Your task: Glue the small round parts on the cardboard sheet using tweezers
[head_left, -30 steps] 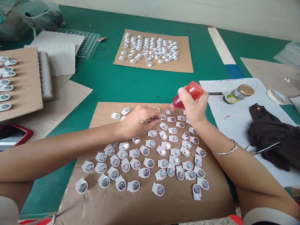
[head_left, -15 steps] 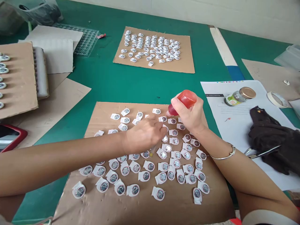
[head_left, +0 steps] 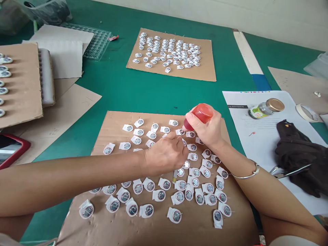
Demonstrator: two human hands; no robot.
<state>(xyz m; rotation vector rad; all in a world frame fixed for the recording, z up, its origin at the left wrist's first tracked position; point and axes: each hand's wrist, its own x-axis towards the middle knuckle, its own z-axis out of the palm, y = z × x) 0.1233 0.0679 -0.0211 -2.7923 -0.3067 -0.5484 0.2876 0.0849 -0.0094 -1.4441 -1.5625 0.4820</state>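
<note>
A red squeeze bottle [head_left: 203, 112] is gripped in my right hand [head_left: 211, 128], tilted with its lower end toward the cardboard. My left hand [head_left: 166, 153] reaches across from the left, its fingers closed on a thin pale stick-like tool [head_left: 175, 176] whose yellowish end shows below the palm. The other end seems to touch a small round part near the bottle's tip. Many white parts [head_left: 176, 215] with round silvery centres and side tabs lie over the brown cardboard sheet [head_left: 143, 232]. My left hand and forearm cover some of them.
Another cardboard sheet [head_left: 212, 70] with similar parts lies farther back. At the left are a stacked board [head_left: 23, 85] and a red-edged device [head_left: 24, 150]. On the right, a glass jar [head_left: 266, 108], dark cloth [head_left: 297, 153] and scissors [head_left: 294, 171] rest on paper [head_left: 235, 119].
Both hands have shifted slightly, the left one down and right over the parts, while the bottle has come a little lower. The whole view has drifted slightly.
</note>
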